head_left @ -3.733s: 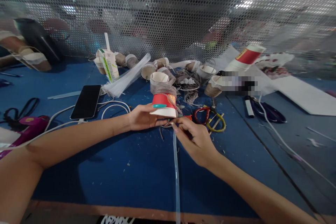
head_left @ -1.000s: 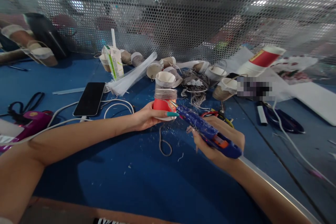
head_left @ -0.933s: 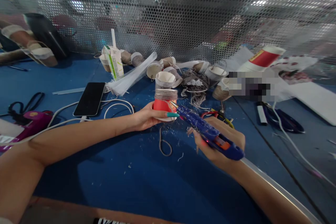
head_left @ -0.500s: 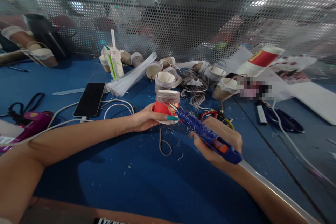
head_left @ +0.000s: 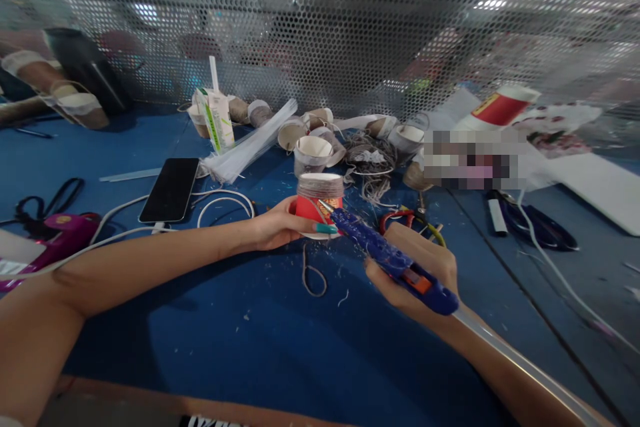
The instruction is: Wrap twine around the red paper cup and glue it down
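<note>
The left hand [head_left: 277,223] has its grip closed around the lower side of a red paper cup with grey cord wound about its upper part [head_left: 306,208]. The cup is held over the blue desk [head_left: 200,347], its axis roughly vertical.

The right hand [head_left: 425,260] is wrapped round a dark blue plastic glue gun [head_left: 385,250]. The gun's long axis slants from this grip forward and leftward, its metal nozzle [head_left: 326,205] at the cup's near right side, just below the windings; whether it touches cannot be told. The cup thus lies ahead and left of the right hand.

The gun covers part of the cup, and the left fingers behind it are hidden. Its trigger cannot be made out, and red-and-yellow-handled scissors [head_left: 384,221] are partly hidden behind the right hand.
</note>
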Motion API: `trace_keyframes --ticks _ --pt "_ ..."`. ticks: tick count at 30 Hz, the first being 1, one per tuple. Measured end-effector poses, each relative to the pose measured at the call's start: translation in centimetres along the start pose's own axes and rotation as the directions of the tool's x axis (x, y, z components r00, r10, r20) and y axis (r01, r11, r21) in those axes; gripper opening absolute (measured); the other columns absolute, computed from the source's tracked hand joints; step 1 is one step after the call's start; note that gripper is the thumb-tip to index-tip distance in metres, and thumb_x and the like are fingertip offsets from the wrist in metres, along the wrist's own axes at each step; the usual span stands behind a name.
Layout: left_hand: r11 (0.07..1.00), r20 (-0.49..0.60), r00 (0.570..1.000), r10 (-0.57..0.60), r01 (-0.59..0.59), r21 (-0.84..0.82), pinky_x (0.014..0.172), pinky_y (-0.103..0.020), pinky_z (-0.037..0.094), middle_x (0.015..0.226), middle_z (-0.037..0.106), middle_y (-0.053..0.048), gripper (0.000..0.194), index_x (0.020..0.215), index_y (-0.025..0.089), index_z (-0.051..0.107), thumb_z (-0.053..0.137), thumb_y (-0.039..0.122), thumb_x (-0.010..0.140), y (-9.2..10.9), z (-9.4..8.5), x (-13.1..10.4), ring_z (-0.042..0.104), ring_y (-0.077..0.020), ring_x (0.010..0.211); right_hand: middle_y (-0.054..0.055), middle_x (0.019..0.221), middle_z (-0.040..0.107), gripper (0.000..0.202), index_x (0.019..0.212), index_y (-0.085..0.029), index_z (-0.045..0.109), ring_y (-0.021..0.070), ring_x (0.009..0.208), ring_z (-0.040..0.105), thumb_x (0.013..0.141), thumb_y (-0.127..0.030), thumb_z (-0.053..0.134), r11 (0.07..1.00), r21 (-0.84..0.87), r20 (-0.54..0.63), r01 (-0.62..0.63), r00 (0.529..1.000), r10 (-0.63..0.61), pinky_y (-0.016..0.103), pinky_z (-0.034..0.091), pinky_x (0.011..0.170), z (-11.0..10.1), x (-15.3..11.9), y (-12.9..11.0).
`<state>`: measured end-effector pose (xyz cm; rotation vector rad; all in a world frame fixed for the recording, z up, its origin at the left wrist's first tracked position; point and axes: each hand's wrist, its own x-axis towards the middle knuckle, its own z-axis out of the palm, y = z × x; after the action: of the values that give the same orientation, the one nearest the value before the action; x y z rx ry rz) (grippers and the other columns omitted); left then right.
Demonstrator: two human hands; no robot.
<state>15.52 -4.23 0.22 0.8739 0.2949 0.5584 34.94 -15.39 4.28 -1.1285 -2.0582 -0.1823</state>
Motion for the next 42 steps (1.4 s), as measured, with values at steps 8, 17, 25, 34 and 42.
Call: trace_keyframes --ticks 8,17,25,34,42 --pt "0.999 -0.008 1.000 0.014 -0.013 0.029 0.086 -0.033 0.054 0.084 0.074 -0.006 0.050 0.095 0.012 0.068 0.089 0.016 0.051 0.03 0.13 0.01 0.071 -0.0174 0.079 -0.005 0.064 0.039 0.028 0.071 -0.024 0.037 0.0103 0.052 0.039 0.077 -0.007 0.058 1.000 0.027 0.017 -0.007 1.000 0.006 0.027 0.034 0.049 0.12 -0.13 -0.04" --pt "0.999 0.020 1.000 0.007 -0.008 0.036 0.087 -0.034 0.053 0.083 0.074 -0.007 0.046 0.094 0.012 0.070 0.087 0.018 0.052 0.01 -0.05 0.02 0.071 -0.0183 0.078 -0.005 0.063 0.038 0.028 0.070 -0.024 0.037 0.0107 0.051 0.037 0.077 -0.007 0.058 0.999 0.036 0.010 -0.017 1.000 0.017 0.027 0.032 0.048 0.09 0.05 -0.22" --pt "1.000 0.022 1.000 0.000 0.000 -0.020 0.089 -0.033 0.052 0.084 0.074 -0.006 0.045 0.095 0.012 0.069 0.085 0.017 0.053 0.16 -0.22 -0.06 0.070 -0.0178 0.080 -0.005 0.060 0.039 0.028 0.065 -0.023 0.037 0.0088 0.048 0.034 0.076 -0.011 0.060 0.999 -0.021 -0.020 -0.034 0.999 0.033 0.026 0.031 0.046 -0.11 0.01 -0.11" --pt "0.999 0.008 1.000 -0.010 0.010 -0.042 0.090 -0.036 0.049 0.085 0.072 -0.005 0.045 0.095 0.015 0.068 0.084 0.018 0.053 0.40 -0.33 -0.22 0.069 -0.0195 0.082 -0.006 0.058 0.035 0.031 0.065 -0.023 0.033 0.0082 0.046 0.031 0.076 -0.011 0.059 0.996 -0.057 -0.034 -0.062 0.998 0.060 0.027 0.029 0.045 -0.06 -0.19 0.01" --pt "0.999 0.025 1.000 -0.003 0.004 -0.049 0.083 -0.034 0.049 0.082 0.072 -0.004 0.047 0.097 0.017 0.068 0.083 0.020 0.053 0.49 -0.37 -0.11 0.067 -0.0184 0.078 -0.006 0.057 0.035 0.033 0.064 -0.023 0.031 0.0087 0.046 0.033 0.075 -0.009 0.059 0.992 -0.064 -0.053 -0.113 0.993 0.109 0.028 0.030 0.047 -0.04 -0.28 -0.01"
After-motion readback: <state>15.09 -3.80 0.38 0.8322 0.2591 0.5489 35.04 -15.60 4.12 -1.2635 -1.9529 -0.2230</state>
